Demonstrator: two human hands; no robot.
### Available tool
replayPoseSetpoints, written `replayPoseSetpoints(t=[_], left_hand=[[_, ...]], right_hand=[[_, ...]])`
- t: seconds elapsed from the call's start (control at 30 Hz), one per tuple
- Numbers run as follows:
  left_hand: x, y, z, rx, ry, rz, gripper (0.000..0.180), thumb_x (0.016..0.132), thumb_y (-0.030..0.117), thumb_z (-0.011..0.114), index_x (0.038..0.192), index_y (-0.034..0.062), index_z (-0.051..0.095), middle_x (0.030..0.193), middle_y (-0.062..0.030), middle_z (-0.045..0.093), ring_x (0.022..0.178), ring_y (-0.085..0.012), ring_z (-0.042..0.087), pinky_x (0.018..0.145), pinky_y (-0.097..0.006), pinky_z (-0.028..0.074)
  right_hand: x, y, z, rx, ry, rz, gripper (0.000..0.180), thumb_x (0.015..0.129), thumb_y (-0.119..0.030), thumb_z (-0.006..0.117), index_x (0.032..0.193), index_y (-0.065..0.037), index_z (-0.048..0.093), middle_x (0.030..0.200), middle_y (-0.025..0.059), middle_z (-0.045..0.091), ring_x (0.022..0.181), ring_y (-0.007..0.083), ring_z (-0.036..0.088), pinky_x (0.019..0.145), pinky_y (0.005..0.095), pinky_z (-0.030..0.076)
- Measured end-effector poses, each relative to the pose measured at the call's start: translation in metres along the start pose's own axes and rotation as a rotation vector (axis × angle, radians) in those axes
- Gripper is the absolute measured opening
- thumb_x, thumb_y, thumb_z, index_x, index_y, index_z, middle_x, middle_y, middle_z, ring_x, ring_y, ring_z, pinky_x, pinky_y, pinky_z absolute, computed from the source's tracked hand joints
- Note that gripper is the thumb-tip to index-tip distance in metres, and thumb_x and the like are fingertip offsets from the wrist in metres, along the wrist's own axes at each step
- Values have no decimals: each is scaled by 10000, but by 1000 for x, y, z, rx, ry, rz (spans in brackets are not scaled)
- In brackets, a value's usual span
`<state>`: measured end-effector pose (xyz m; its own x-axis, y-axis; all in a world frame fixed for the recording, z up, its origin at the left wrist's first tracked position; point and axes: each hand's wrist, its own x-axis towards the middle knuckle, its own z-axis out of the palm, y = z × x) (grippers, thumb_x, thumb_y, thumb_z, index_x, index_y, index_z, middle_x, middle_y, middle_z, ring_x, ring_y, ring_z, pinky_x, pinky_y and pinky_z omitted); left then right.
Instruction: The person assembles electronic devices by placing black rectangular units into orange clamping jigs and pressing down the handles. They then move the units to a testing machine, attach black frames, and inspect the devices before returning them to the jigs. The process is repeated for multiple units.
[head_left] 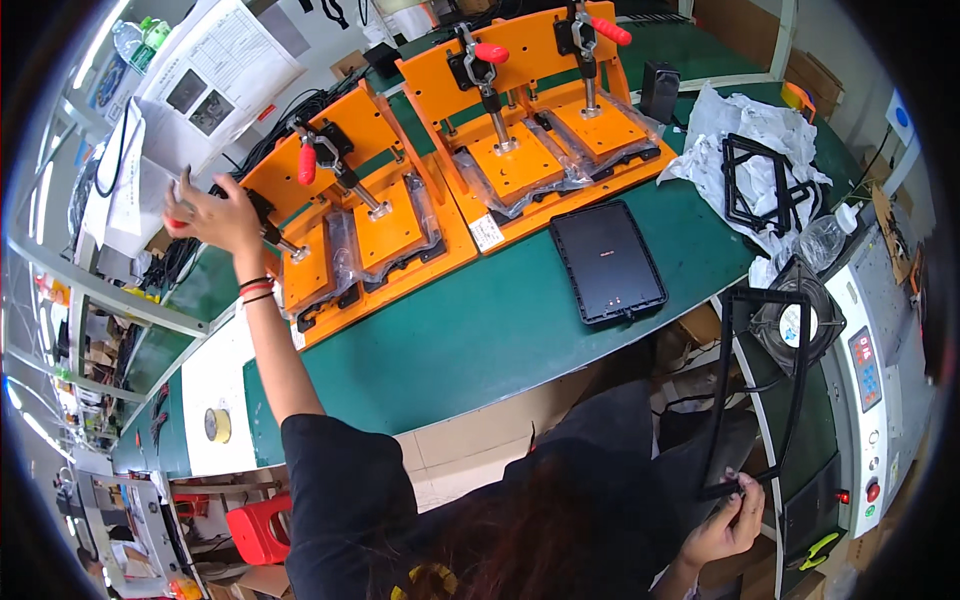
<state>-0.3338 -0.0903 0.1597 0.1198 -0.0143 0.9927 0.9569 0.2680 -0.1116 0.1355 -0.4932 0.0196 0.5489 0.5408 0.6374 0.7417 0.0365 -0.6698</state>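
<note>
Head view: the left hand point(213, 212) is raised over the far left end of the green bench point(470, 330), its fingers wrapped shut around a red handle point(176, 222) of the leftmost clamp on the left orange press point(360, 225). Black and red bands sit on that wrist. Just right of the hand, on the same press, a second clamp with a red handle point(307, 163) stands upright above an orange plate wrapped in clear film.

The right hand point(728, 525) is low, off the near right end of the bench, its fingers closed on the bottom edge of a thin black frame point(765, 385), which stands nearly upright and reaches up toward the bench's right corner.

On the bench, right of the left press, is a second orange press point(545, 110) with two more red-handled clamps. In front of that press a black tablet point(607, 260) lies flat, face up. At the bench's far right end, more black frames point(765, 185) lie on crumpled white wrapping point(745, 125). Beyond the bench's right corner stand a round fan point(797, 320) and a grey machine with buttons point(878, 370). A roll of yellow tape point(217, 425) lies on the white strip at the bench's near left end.
</note>
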Motion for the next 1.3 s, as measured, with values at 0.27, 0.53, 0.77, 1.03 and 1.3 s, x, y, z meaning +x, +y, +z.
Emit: replayPoseSetpoints(t=[0.27, 0.53, 0.77, 1.03, 1.3], left_hand=[[87, -81, 95, -663, -1518, -380, 546, 923, 530, 470, 1295, 139, 555, 1325, -103, 525, 1262, -207, 431, 1040, -416, 324], [-58, -133, -24, -703, -331, -773, 336, 949, 215, 516, 1126, -66, 464, 1056, -127, 540, 1024, -222, 502, 957, -357, 380], [-192, 51, -252, -927, -689, -960, 162, 966, 140, 453, 1071, 20, 424, 1018, -78, 460, 949, -168, 451, 880, -306, 378], [-139, 299, -318, -2132, -965, 2, 200, 776, -66, 548, 969, -19, 524, 861, -167, 625, 776, -334, 618, 730, -403, 495], [-87, 460, -412, -2600, -859, 130, 112, 795, 1, 580, 899, -37, 567, 858, -172, 612, 812, -361, 602, 733, -418, 476]], right_hand=[[-11, -2, 13, 139, -60, 215, 228, 916, -75, 527, 1000, 117, 617, 878, 188, 641, 744, 270, 627, 672, 345, 545], [-16, 3, 13, 166, -102, 270, 203, 912, -36, 519, 1002, 114, 623, 899, 183, 640, 751, 235, 630, 600, 284, 529], [0, -2, 14, 277, -151, 286, 256, 772, 169, 457, 934, 110, 645, 855, 178, 649, 713, 213, 641, 574, 272, 541], [17, -6, -10, 235, -44, 135, 192, 726, 50, 693, 916, 26, 706, 780, 101, 688, 625, 169, 620, 583, 251, 488], [-18, 6, -77, -41, 412, 179, 144, 836, -21, 646, 940, 77, 667, 813, 149, 692, 622, 166, 610, 566, 253, 491]])
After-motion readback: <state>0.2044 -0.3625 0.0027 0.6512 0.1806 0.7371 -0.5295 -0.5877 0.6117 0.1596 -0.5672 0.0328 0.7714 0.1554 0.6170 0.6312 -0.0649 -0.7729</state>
